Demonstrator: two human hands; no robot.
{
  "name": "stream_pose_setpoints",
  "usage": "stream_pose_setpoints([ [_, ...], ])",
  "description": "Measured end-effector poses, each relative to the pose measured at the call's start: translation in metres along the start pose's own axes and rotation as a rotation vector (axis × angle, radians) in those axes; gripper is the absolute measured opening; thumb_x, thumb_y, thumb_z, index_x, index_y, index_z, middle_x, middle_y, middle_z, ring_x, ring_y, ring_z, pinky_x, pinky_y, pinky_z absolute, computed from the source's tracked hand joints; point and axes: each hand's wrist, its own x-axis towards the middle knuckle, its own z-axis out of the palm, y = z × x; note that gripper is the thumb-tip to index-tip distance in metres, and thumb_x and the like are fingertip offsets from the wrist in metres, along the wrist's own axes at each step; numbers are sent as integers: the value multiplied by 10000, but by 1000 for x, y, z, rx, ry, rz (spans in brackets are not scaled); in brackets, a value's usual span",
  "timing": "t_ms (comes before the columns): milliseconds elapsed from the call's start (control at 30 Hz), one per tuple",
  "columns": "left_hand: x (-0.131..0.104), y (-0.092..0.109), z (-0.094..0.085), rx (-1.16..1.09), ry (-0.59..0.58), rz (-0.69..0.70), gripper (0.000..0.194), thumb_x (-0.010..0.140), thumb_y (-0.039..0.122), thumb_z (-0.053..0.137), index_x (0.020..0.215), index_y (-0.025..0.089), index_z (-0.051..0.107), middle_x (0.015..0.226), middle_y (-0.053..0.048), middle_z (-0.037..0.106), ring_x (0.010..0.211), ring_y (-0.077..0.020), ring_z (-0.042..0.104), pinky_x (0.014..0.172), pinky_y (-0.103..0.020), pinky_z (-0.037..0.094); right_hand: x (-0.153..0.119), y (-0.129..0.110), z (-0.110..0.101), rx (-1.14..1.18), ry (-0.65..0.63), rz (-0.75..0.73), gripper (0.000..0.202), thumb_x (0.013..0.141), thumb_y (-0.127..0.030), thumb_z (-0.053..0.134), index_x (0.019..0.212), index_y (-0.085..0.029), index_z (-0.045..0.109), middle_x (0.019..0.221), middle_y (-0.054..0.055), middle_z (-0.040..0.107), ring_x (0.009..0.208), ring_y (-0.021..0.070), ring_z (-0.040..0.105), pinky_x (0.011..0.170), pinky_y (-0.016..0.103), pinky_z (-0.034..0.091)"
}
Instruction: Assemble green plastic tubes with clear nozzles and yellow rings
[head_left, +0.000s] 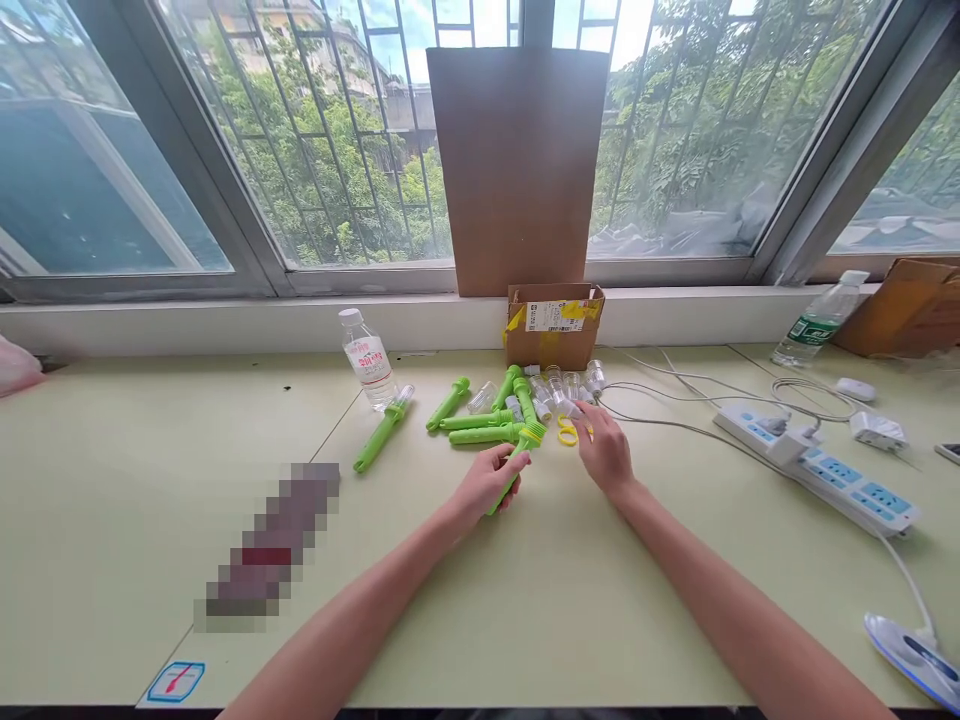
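My left hand (489, 482) is wrapped round a green plastic handle (531, 434) with a threaded upper end, tilted up and away from me. My right hand (604, 448) is closed at the fingertips on a small clear plastic tube (568, 408) at the near side of a pile. Yellow rings (568, 431) lie just left of my right fingers. Several more green handles (484, 435) and clear tubes (541, 398) lie together beyond my hands. Farther left, a green handle with a clear tube on its end (384, 430) lies apart.
A small cardboard box (553, 345) stands behind the pile. Water bottles stand at left (369, 360) and right (821, 320). Cables and a power strip (817, 470) occupy the right side, with a white-blue device (911, 655) nearer. A blurred dark object (277, 545) lies at left.
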Motion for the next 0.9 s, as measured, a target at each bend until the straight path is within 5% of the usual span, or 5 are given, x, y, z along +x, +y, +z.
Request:
stream_pose_setpoints([
  [100, 1, -3, -3, 117, 86, 77, 374, 823, 547, 470, 854, 179, 533, 517, 67, 441, 381, -71, 367, 395, -196, 304, -1, -11, -8, 202, 28, 8, 240, 903, -300, 425, 1070, -202, 567, 1002, 83, 637, 784, 187, 609, 635, 301, 521],
  [300, 3, -12, -8, 546, 283, 324, 277, 798, 466, 554, 890, 213, 619, 634, 23, 559, 550, -123, 469, 531, -218, 333, -4, -24, -18, 401, 9, 28, 210, 903, -243, 405, 987, -215, 595, 961, 73, 605, 788, 186, 598, 641, 319, 532],
  [500, 6, -21, -11, 774, 278, 420, 266, 820, 399, 552, 1015, 228, 614, 938, -50, 675, 792, -212, 613, 669, -268, 412, -7, -26, -20, 472, -46, -53, 196, 888, -217, 423, 965, -211, 604, 940, 72, 589, 783, 182, 587, 631, 316, 521],
  [900, 10, -30, -20, 957, 276, 430, 281, 862, 396, 503, 1071, 226, 584, 1002, -67, 667, 867, -221, 627, 702, -283, 442, -9, -35, -23, 442, -83, -169, 193, 871, -169, 429, 929, -210, 608, 938, 74, 590, 799, 181, 585, 641, 325, 515],
])
